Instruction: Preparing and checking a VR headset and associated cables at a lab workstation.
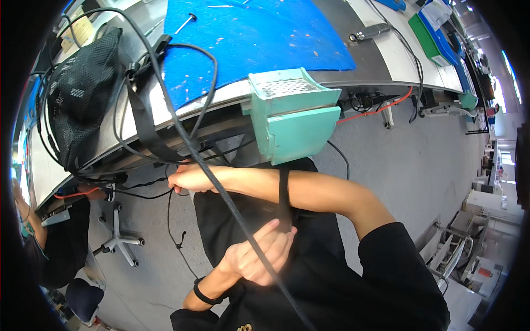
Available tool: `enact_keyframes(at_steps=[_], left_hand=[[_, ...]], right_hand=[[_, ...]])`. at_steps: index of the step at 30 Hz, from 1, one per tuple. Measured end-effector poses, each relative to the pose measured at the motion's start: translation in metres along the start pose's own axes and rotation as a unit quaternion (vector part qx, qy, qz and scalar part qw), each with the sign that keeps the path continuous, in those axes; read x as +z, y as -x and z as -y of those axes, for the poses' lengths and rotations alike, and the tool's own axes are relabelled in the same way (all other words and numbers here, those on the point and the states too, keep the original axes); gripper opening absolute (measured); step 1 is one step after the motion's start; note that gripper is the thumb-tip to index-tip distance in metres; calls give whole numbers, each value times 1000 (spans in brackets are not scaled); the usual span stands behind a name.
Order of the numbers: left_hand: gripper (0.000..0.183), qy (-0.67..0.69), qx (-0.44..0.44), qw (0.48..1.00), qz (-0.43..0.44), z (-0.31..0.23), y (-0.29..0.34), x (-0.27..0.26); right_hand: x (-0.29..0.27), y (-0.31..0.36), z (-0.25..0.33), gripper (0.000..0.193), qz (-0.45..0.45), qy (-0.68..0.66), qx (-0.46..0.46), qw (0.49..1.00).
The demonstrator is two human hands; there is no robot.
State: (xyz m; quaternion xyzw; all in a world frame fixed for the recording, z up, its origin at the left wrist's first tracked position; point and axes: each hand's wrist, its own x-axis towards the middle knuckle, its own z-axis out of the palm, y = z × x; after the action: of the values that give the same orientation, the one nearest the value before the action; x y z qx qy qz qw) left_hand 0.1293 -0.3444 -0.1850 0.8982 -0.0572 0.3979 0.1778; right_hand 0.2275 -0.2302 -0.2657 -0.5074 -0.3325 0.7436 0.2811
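My left hand (259, 255), with a black band on its wrist, is closed in front of my chest. Its fingers are on a black strap (284, 193) that lies across my right forearm. That forearm reaches across my body to the left. At its end my right hand (190, 177) is curled below the table edge, among black cables (146, 196); what it holds, if anything, I cannot make out. A thick braided cable (221, 193) runs diagonally in front of both arms.
A turquoise box with a perforated top (298, 113) hangs at the table edge. On the table lie a blue mat (259, 38), a bolt-like piece (186, 23), a black mesh bag (85, 99) and a grey cylindrical tool (370, 32). A person (61, 237) sits at left near a chair base (118, 240).
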Motion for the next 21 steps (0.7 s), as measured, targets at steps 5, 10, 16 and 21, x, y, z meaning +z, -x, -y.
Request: enact_keyframes(at_steps=[5, 10, 16, 21], left_hand=[[18, 5, 51, 998, -30, -24, 19, 10], [35, 31, -106, 994, 3, -19, 25, -2], [22, 56, -185, 980, -38, 5, -2, 11], [31, 137, -210, 968, 10, 14, -9, 12]], right_hand=[[-2, -8, 5, 26, 86, -65, 42, 993], [-12, -5, -14, 24, 47, -75, 21, 996], [21, 24, -40, 25, -125, 270, -182, 937], [20, 32, -57, 21, -152, 486, -393, 766]])
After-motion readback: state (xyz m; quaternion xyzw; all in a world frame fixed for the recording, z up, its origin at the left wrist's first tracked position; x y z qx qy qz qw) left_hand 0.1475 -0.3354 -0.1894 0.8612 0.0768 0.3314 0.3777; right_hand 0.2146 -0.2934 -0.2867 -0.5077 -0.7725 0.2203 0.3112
